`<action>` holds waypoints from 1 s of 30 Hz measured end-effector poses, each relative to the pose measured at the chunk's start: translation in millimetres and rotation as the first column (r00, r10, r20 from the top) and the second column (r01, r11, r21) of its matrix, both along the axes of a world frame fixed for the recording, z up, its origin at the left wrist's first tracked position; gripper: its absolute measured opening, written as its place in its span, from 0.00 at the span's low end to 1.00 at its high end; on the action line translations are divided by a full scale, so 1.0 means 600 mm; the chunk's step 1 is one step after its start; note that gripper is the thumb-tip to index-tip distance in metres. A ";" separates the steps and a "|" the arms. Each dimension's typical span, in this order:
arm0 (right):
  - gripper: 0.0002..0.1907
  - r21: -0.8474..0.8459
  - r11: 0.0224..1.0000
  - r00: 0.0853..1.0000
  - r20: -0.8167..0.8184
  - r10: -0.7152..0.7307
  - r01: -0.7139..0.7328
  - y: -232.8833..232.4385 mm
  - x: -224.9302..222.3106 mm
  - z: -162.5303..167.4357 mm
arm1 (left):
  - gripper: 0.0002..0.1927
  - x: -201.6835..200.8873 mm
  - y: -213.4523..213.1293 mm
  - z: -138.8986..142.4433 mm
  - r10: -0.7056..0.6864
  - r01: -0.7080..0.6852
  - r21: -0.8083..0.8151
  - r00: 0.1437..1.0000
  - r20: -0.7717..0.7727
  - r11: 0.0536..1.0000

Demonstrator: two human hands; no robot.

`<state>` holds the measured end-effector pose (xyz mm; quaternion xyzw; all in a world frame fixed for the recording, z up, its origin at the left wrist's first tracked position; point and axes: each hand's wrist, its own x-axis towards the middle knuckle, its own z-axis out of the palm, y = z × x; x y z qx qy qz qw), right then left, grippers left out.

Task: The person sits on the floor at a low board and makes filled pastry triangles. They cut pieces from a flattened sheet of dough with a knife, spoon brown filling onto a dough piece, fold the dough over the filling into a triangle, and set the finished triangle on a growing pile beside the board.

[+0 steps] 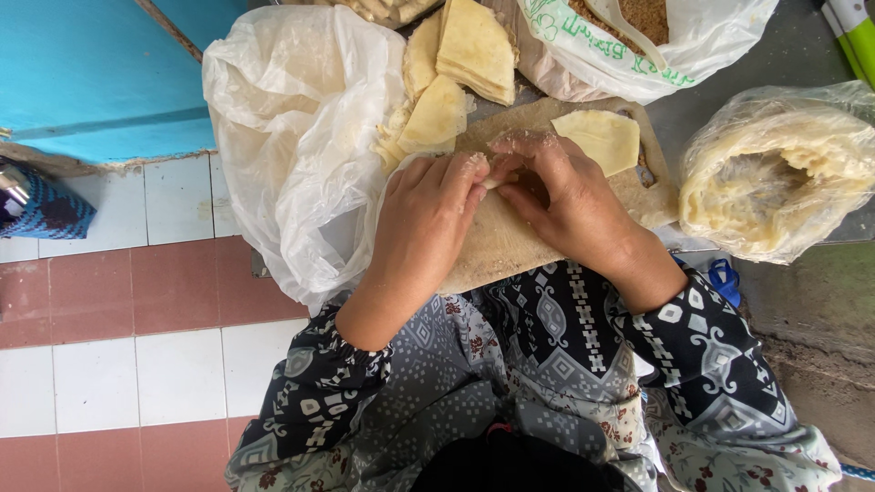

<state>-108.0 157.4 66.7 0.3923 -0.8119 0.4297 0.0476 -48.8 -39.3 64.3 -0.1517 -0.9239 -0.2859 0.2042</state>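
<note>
While both hands are pressed together over the wooden board (510,241), a small pale piece of dough (493,181) is pinched between their fingertips, only its end showing. The left hand (428,214) is curled, knuckles up, with thumb and forefinger closed on the piece; the right hand (565,205) is bent over it from the other side, fingers likewise closed on it, and flour or crumbs are seen on the knuckles. Just beyond the right hand, a flat pale wrapper (602,138) is laid on the board, touching it. Further back, folded wrappers (474,47) are stacked, and more of them (433,118) are spilled at the mouth of a white plastic bag (292,118) to the left of the board. At the far right, a clear bag (775,173) is filled with a coiled mass of pale dough sheets. At the top, another bag (702,41) holds brown crumbs, with a pale spoon (629,27) resting in them. Patterned dark sleeves (702,351) are worn on both arms. A floor of white and reddish tiles (137,319) is seen on the left, under a blue surface (91,73).
</note>
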 end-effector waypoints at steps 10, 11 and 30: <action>0.26 0.189 0.972 0.939 -0.337 -0.066 0.136 -0.003 0.011 0.001 | 0.20 0.024 0.004 0.004 0.080 -0.125 -0.360 0.987 -0.137 0.925; 0.29 0.229 0.962 0.938 -0.339 -0.065 0.150 -0.002 0.013 0.002 | 0.21 0.025 0.004 0.003 0.097 -0.140 -0.373 0.986 -0.133 0.917; 0.43 0.265 0.948 0.906 -0.419 -0.050 0.175 -0.025 -0.032 0.027 | 0.20 0.035 -0.082 0.049 0.591 -0.470 0.443 0.786 -0.184 0.763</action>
